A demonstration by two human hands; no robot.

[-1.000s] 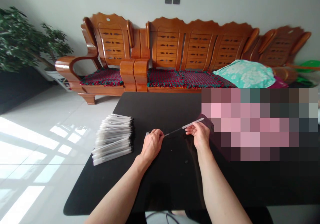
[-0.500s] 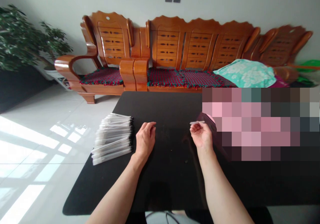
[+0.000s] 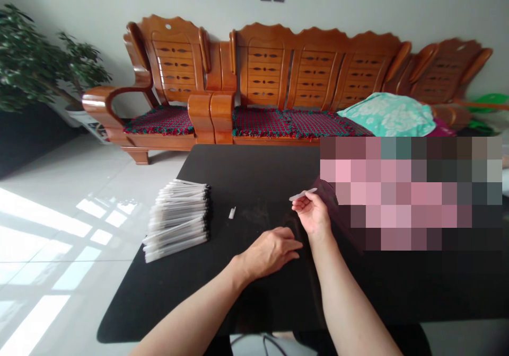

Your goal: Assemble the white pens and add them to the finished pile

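My left hand (image 3: 274, 250) is low over the black table (image 3: 254, 170), palm down, with its fingers stretched to the right and apart; nothing shows in it. Between the thumb and fingers of my right hand (image 3: 314, 213) is a slim translucent white piece (image 3: 302, 195), raised above the table with the palm turned inward. A small white piece like a pen cap (image 3: 232, 212) lies on the table, left of both hands. Farther left, a pile of translucent white pen-like sticks (image 3: 177, 218) with dark ends lies side by side.
A pixelated patch (image 3: 409, 194) hides the table's right side. Beyond the table stands a wooden bench (image 3: 310, 70) with woven seat mats and a turquoise cloth (image 3: 393, 115). A potted plant (image 3: 47, 62) is at the left.
My left hand has moved right and nearer to me; the small white piece now shows on the table where that hand was. My right hand has shifted slightly left with its slim piece.
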